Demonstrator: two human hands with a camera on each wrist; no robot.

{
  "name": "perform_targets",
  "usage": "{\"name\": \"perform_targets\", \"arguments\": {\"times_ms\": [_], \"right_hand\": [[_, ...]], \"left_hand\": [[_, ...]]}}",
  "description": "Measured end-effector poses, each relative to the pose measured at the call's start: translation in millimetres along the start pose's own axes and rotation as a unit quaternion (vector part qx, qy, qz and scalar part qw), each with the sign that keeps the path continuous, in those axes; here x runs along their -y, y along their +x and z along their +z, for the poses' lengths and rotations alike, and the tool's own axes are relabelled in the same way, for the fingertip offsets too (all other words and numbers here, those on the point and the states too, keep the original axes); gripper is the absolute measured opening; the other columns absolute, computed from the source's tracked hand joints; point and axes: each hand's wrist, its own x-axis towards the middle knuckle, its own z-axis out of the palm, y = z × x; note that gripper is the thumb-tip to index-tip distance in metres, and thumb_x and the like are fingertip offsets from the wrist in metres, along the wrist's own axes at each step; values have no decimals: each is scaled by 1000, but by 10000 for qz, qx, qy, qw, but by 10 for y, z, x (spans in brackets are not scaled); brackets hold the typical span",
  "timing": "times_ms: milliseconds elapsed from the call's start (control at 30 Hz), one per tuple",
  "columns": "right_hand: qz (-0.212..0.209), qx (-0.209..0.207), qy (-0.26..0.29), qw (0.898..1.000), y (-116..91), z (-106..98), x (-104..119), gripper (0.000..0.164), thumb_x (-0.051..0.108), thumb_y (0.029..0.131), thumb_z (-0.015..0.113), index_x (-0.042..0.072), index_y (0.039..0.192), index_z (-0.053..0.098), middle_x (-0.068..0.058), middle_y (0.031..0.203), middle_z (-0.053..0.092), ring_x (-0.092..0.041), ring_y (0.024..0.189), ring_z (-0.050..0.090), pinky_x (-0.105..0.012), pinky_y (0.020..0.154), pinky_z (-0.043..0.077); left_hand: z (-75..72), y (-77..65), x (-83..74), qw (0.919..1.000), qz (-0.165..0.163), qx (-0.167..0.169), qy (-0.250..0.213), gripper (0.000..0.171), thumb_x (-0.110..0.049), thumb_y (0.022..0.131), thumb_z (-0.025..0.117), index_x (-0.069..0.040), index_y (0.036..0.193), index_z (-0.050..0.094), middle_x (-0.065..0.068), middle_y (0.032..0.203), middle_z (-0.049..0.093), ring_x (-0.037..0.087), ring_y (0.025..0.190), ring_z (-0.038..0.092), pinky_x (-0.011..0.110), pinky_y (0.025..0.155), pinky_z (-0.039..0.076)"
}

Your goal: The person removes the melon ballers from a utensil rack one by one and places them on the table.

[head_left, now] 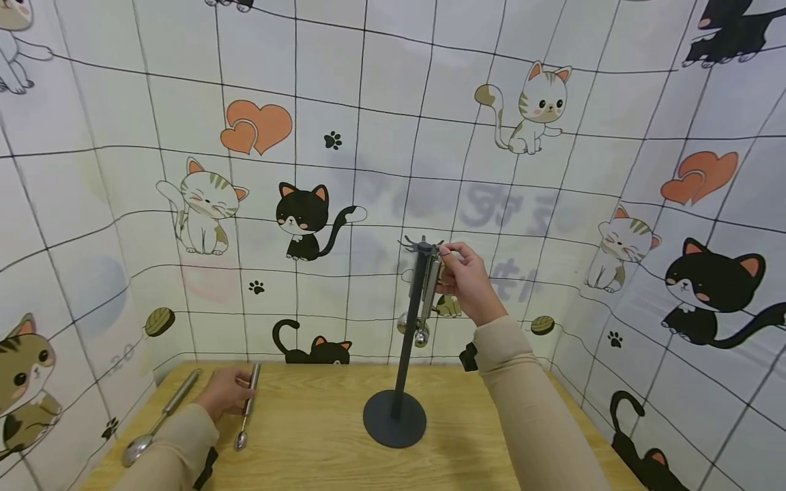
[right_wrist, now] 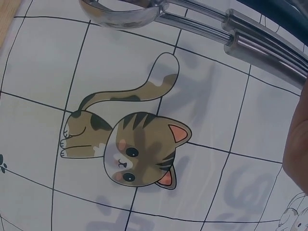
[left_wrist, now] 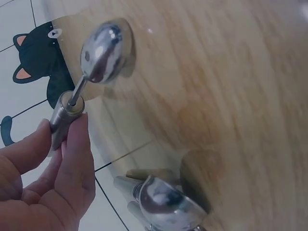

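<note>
At the left of the table my left hand [head_left: 227, 392] pinches the thick metal handle of a small scoop [left_wrist: 103, 53], thumb and fingers around the tube. Its oval bowl sits over the wood, pointing toward me in the head view. Beside that hand lies a larger metal scoop [head_left: 138, 447]. My right hand [head_left: 463, 276] is at the top of a dark hook stand [head_left: 402, 361], gripping the upper end of a metal scoop [head_left: 432, 283] that hangs down alongside the pole. Its rods and tubular handles [right_wrist: 264, 53] show in the right wrist view. Another round bowl [head_left: 402, 322] shows partly behind the pole.
The stand's round base [head_left: 394, 419] rests on the wooden table [head_left: 307, 423]. Prongs [head_left: 408, 243] spread from its top. A white cloth [head_left: 381, 102] printed with cats, hearts and grid lines hangs behind and at both sides.
</note>
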Motion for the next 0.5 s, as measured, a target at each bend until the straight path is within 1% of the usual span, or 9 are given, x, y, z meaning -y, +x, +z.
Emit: {"name": "perform_targets", "arguments": {"times_ms": [167,367,500], "right_hand": [[-13,-2,-17,10000,2,9,2,22,33,106,55,15,118,56,1,69,27,-15,58,21,-33,59,51],[-16,2,-11,10000,0,-1,6,22,33,106,55,14,118,55,0,70,25,-15,58,21,-32,59,50],[-25,-2,-15,10000,4,14,2,22,33,105,55,15,118,56,1,69,27,-15,57,21,-33,58,51]], "left_hand": [[-35,52,38,9999,-48,36,141,37,7,90,67,22,119,51,27,101,63,29,85,66,40,64,61],[-74,114,78,9995,-36,144,288,38,7,88,69,24,118,53,30,104,63,27,85,65,40,64,61],[-88,145,130,9984,113,85,543,33,6,86,71,23,112,58,24,95,65,24,77,64,38,62,59]]}}
